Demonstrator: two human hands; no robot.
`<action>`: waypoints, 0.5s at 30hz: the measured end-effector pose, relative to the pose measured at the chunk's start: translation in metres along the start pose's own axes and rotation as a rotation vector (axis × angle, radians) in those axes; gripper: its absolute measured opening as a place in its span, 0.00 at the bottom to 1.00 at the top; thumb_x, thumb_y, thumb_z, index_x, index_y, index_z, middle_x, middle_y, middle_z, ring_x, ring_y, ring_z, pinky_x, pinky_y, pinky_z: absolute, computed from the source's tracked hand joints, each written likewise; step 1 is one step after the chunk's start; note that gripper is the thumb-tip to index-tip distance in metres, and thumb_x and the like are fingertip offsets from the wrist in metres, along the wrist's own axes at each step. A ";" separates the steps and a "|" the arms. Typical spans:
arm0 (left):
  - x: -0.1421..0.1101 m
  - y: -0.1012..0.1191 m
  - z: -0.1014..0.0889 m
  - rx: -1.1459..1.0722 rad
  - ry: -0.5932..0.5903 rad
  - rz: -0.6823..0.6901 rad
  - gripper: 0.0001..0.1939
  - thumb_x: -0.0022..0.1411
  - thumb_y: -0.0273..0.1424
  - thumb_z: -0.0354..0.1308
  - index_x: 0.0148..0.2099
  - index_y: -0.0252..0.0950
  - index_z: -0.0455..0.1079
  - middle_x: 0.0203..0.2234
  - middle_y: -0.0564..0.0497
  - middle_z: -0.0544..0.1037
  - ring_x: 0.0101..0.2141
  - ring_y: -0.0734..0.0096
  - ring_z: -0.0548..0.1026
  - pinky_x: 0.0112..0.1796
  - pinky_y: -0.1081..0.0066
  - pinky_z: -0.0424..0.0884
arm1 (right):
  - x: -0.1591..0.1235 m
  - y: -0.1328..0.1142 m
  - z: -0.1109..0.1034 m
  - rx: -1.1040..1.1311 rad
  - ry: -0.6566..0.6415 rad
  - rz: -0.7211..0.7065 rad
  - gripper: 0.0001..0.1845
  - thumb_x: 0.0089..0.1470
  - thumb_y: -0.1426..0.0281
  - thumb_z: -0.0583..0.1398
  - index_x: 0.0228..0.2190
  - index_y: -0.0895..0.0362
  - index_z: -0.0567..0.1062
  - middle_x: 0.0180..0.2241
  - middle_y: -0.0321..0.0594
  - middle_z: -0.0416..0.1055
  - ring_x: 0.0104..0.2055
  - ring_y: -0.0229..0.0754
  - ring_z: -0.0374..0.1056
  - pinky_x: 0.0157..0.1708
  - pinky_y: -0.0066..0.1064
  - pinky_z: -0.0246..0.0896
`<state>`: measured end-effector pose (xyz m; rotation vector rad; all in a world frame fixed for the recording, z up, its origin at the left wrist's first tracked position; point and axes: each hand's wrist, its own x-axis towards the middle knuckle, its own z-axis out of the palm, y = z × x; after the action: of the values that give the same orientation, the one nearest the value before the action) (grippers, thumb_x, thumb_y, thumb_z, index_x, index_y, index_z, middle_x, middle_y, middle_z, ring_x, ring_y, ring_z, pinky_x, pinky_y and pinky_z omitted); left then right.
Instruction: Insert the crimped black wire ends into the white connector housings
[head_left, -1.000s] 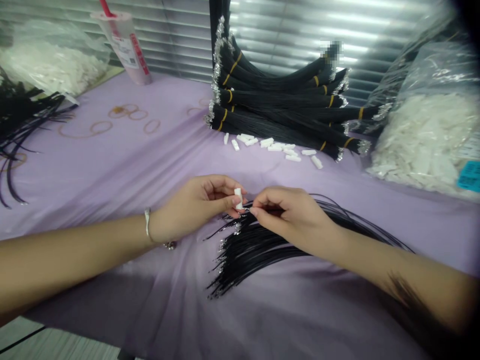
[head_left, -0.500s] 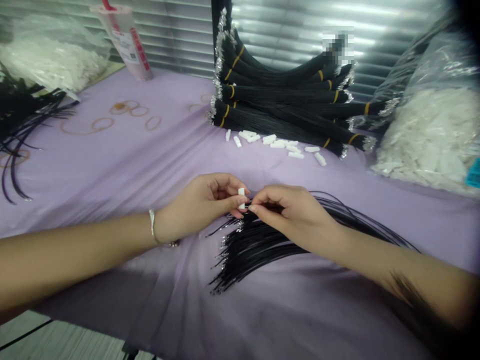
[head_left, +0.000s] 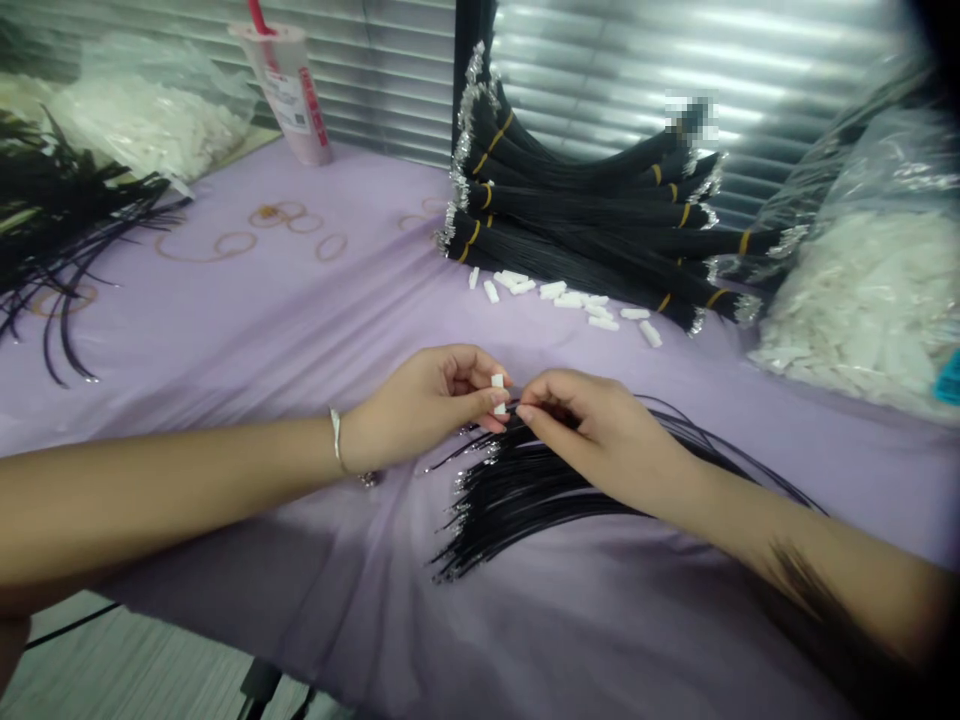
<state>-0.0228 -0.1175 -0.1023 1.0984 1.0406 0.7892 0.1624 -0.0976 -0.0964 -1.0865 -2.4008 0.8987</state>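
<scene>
Between the thumb and fingers of my left hand (head_left: pixel 442 395) is a small white plastic connector housing (head_left: pixel 498 394), held upright. Close to its right side, the fingertips of my right hand (head_left: pixel 581 415) are pinched on a thin black wire (head_left: pixel 516 406), of which only a short end shows. Whether the wire's tip sits inside the housing, I cannot tell. Under and in front of both hands lies a fanned bunch of loose black wires (head_left: pixel 525 490), with shiny metal terminals at their left ends.
Behind the hands lie several white housings (head_left: pixel 570 299) and a stack of banded black wire bundles (head_left: pixel 570 220). Plastic bags of white parts stand at the right (head_left: pixel 862 310) and back left (head_left: pixel 157 120). A pink cup (head_left: pixel 292 95) and more wires (head_left: pixel 82 220) are on the left.
The whole view has shifted, so everything appears slightly further right. Both hands keep the same grip, the right fingertips still close beside the white housing.
</scene>
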 end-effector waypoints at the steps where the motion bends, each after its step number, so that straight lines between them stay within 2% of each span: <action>1: 0.000 0.000 0.000 -0.001 0.003 0.001 0.07 0.57 0.28 0.57 0.37 0.29 0.65 0.26 0.51 0.74 0.28 0.81 0.73 0.34 0.77 0.73 | 0.000 0.000 0.000 -0.009 -0.002 -0.005 0.07 0.56 0.71 0.54 0.28 0.57 0.70 0.25 0.33 0.68 0.25 0.32 0.59 0.25 0.25 0.53; 9: -0.002 0.001 0.003 0.038 -0.002 0.017 0.04 0.58 0.25 0.55 0.36 0.29 0.63 0.25 0.53 0.72 0.26 0.82 0.73 0.32 0.78 0.72 | 0.000 0.003 0.004 0.003 -0.018 -0.071 0.07 0.57 0.72 0.53 0.29 0.57 0.70 0.27 0.35 0.68 0.29 0.34 0.63 0.31 0.26 0.57; 13: -0.001 0.001 0.000 -0.016 0.019 0.023 0.05 0.57 0.26 0.56 0.36 0.29 0.63 0.26 0.53 0.72 0.28 0.82 0.73 0.35 0.75 0.73 | -0.005 -0.001 -0.004 -0.138 0.138 -0.263 0.02 0.55 0.74 0.55 0.32 0.57 0.68 0.34 0.42 0.66 0.37 0.39 0.63 0.37 0.32 0.60; 15: 0.000 0.001 -0.003 -0.037 0.036 0.018 0.05 0.57 0.26 0.56 0.36 0.29 0.64 0.28 0.52 0.73 0.28 0.82 0.74 0.36 0.75 0.73 | -0.008 -0.002 -0.007 -0.187 0.100 -0.330 0.03 0.55 0.74 0.56 0.34 0.57 0.69 0.35 0.43 0.65 0.38 0.40 0.63 0.38 0.33 0.61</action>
<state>-0.0255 -0.1163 -0.1015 1.0664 1.0433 0.8421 0.1701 -0.1017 -0.0902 -0.7407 -2.5162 0.5065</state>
